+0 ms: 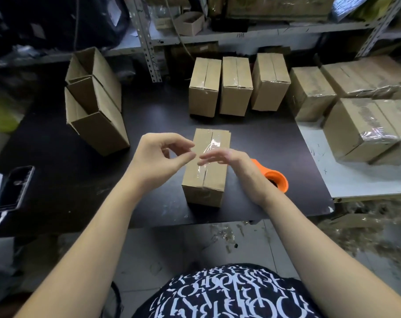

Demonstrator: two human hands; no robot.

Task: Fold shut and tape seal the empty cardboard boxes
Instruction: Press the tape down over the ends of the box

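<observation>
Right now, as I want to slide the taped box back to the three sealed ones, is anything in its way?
Nothing visible does: only dark table shows between the taped box and the three sealed boxes. The orange tape dispenser lies to its right, the open boxes to its left.

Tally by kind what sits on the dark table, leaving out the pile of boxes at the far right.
Taped boxes in the back row: 3
Taped box at the front: 1
Open boxes on the left: 2
Orange tape dispenser: 1
Phone: 1
Total: 8
</observation>
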